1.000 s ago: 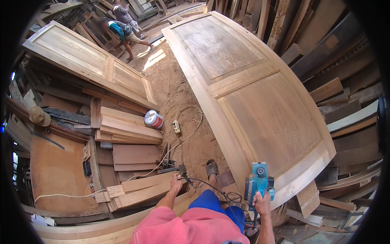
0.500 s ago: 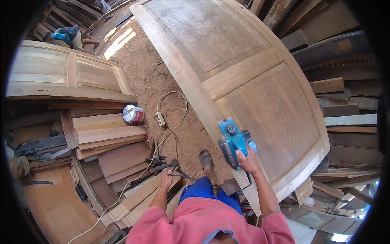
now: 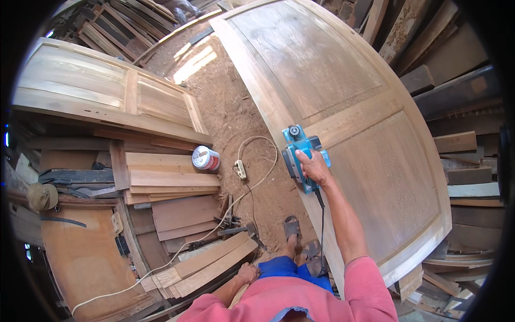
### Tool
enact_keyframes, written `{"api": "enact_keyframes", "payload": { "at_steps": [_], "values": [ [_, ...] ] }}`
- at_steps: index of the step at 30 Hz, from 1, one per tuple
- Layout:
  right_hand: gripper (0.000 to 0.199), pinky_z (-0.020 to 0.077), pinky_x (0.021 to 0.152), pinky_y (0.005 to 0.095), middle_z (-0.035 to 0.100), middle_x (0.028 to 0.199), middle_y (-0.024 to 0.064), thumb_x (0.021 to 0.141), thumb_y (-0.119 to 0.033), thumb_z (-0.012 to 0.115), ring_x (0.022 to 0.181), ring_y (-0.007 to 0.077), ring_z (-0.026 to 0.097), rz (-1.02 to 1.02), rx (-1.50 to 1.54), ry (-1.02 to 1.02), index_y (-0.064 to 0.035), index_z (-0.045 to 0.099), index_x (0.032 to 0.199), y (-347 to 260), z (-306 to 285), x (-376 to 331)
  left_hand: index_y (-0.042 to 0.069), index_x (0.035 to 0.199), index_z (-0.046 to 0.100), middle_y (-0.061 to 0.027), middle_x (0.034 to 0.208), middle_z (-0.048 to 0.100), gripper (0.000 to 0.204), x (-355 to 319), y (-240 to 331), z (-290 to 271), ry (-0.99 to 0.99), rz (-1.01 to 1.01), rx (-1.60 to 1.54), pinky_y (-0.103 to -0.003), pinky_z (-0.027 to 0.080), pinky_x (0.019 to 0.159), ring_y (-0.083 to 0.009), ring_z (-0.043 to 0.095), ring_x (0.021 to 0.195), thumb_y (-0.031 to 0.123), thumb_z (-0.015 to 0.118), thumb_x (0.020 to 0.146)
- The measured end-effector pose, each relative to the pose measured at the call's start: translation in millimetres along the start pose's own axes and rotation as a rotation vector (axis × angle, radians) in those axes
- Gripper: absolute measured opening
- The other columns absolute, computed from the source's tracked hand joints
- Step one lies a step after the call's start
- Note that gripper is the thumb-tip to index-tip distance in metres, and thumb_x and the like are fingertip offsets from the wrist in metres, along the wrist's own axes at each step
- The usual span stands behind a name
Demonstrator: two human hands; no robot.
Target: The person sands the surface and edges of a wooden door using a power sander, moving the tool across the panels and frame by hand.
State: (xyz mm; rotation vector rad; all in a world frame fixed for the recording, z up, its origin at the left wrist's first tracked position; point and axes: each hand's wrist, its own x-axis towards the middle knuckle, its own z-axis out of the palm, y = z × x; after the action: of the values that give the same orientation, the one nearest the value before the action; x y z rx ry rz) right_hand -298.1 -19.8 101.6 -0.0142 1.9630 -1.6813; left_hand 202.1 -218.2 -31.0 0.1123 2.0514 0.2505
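My right hand (image 3: 314, 167) grips the handle of a blue electric planer (image 3: 296, 153). The planer rests on the left long edge of a large panelled wooden door (image 3: 381, 177), about level with its cross rail. A dark power cord (image 3: 322, 225) hangs from the planer's rear toward my legs. Beside my blue shorts, my left hand (image 3: 248, 273) is low and closed, its fingers curled. What it holds, if anything, is hidden. On the sawdust-covered ground lies a white extension socket (image 3: 241, 170) with a pale looping cable.
Another panelled door (image 3: 107, 88) lies at the far left. Stacked boards (image 3: 171, 174) and a white bucket (image 3: 206, 159) stand left of the walkway. Timber offcuts (image 3: 461, 142) line the right side. A cap (image 3: 43, 197) sits at the left edge.
My right hand has pushed the planer forward along the door's edge. My left hand, earlier holding a dark cord, has dropped beside my shorts. The co-worker at the upper left is out of view.
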Motion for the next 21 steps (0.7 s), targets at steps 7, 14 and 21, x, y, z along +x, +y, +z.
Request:
{"api": "enact_keyframes", "payload": {
  "at_steps": [7,14,21],
  "values": [
    [0.045,0.0441,0.045,0.03,0.054,0.06,0.0021,0.097,-0.045,0.066,0.048,0.012,0.054,0.029,0.003,-0.03,-0.0003,0.061,0.096,18,-15,-40,0.01,0.125,0.064,-0.0224,0.11,0.07,0.033,-18,45,-23,0.113,0.087,-0.301,-0.052,0.05,0.094,-0.0418,0.064,0.108,0.022,0.06,0.095],
    [0.04,0.0422,0.045,0.029,0.055,0.06,0.0014,0.098,-0.042,0.065,0.048,0.0106,0.053,0.08,-0.049,-0.067,-0.0039,0.058,0.086,54,-38,-143,0.012,0.119,0.068,-0.0194,0.108,0.071,0.032,-1,73,-32,-0.033,0.423,-0.376,-0.044,0.052,0.09,-0.0381,0.066,0.104,0.013,0.06,0.088],
    [0.038,0.0462,0.052,0.0333,0.059,0.062,0.0037,0.094,-0.041,0.063,0.053,0.0141,0.057,0.145,-0.142,-0.084,-0.0034,0.06,0.086,109,-65,-265,0.006,0.086,0.061,-0.0083,0.102,0.072,0.009,-49,-36,-45,0.163,0.299,-1.379,-0.037,0.049,0.098,-0.0245,0.066,0.105,-0.002,0.065,0.085]
  ]
}}
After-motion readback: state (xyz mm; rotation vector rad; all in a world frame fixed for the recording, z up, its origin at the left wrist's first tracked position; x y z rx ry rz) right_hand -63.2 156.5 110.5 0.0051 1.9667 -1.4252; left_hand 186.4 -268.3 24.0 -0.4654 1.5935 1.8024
